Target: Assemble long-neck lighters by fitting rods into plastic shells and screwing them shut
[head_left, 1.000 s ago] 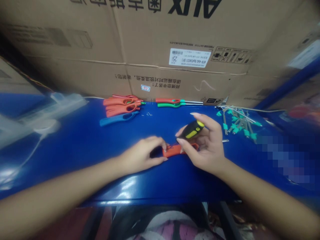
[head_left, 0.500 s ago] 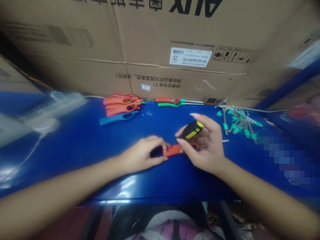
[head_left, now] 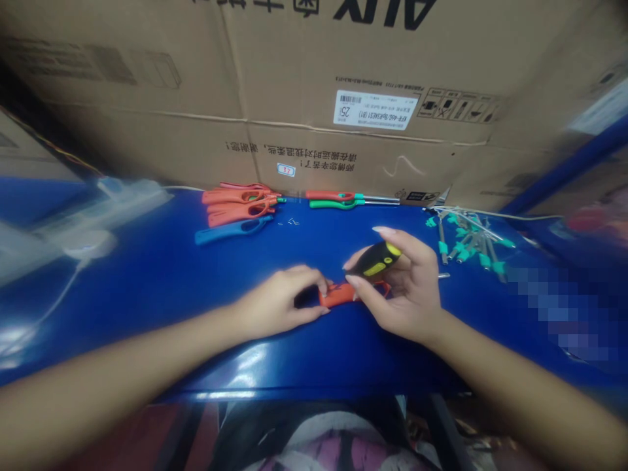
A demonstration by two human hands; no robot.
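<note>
Pinning left hand (head_left: 277, 304): fingers narrow, pinched on the left end of the orange piece (head_left: 338, 294); probably best pressed flat against twisting.
Place of the orange piece: on the blue worktop (head_left: 147, 281) near its front edge, between both hands.
Driving right hand (head_left: 407, 294): fingers closed round the black-and-yellow screwdriver (head_left: 377, 260), angled down toward the piece, tip hidden; probably best held in line, with light pressure.
Farther back: blue handle (head_left: 230, 231), orange handles (head_left: 238, 203), teal-capped rods (head_left: 466, 239), cardboard box (head_left: 343, 98).
</note>
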